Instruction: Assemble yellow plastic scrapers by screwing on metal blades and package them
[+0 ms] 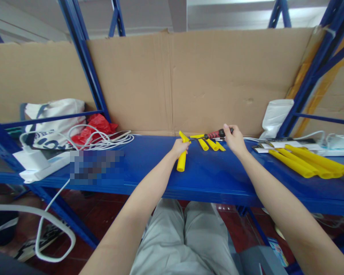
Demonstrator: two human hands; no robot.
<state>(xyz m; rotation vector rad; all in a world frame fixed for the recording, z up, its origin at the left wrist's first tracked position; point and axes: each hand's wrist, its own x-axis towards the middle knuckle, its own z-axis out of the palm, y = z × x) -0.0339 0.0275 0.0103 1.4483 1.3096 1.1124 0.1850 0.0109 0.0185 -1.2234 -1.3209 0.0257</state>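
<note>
My left hand (181,148) is closed around a yellow plastic tube (181,163), which stands tilted above the blue shelf, its lower end toward me. In my right hand (235,139) is a screwdriver (215,134) with a red and black handle, gripped at its back end. The screwdriver's shaft points left and reaches the upper part of the tube by my left fingers; whether the tip touches a screw there is too small to tell. Just behind, between my hands, several short yellow pieces (212,144) lie on the shelf.
More long yellow tubes (309,162) lie at the right on the blue shelf (149,162). A white power strip (46,168), coiled white cable (114,140), red plastic bag (96,128) and cloth bag (55,122) are at the left. Cardboard (212,80) stands behind. Another person's leg shows lower left.
</note>
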